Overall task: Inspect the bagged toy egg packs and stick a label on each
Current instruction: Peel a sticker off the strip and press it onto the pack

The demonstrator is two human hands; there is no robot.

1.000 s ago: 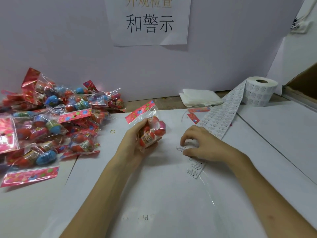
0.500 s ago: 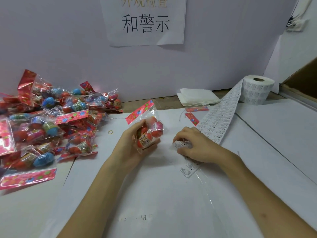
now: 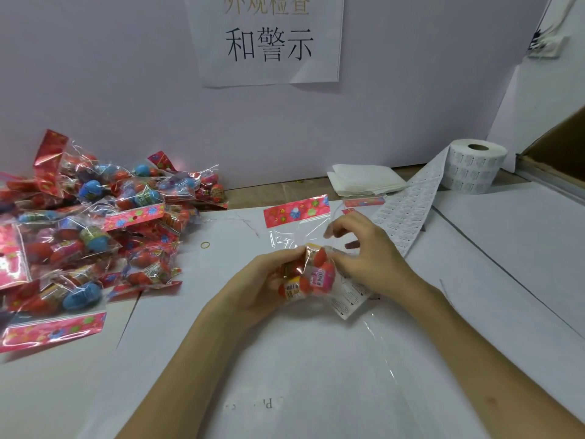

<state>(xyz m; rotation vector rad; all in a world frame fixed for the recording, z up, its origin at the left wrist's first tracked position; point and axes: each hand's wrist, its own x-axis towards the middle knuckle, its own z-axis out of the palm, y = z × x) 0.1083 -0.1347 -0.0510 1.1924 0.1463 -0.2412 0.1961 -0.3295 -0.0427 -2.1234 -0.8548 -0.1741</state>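
While a pile of egg packs (image 3: 95, 236) lies at far left, the left hand (image 3: 259, 289) curls round one egg pack (image 3: 308, 274) at centre. The right hand (image 3: 370, 258) touches that pack's right side with bent fingers, its grip unclear, above the label strip (image 3: 408, 213).

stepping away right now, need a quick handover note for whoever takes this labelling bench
Left hand: grips a clear bag of red and pink toy eggs, its pink flowered header pointing up and away.
Right hand: thumb touches the bag's right side and the other fingers are lifted. No label is visible under it.
The white label strip runs from the white label roll at back right to a loose end beneath the right hand.
Done: this pack is picked up and its label is not confirmed.
Left: label it, then work through the heap of bagged egg packs on the left. I can't tell whether those are labelled.
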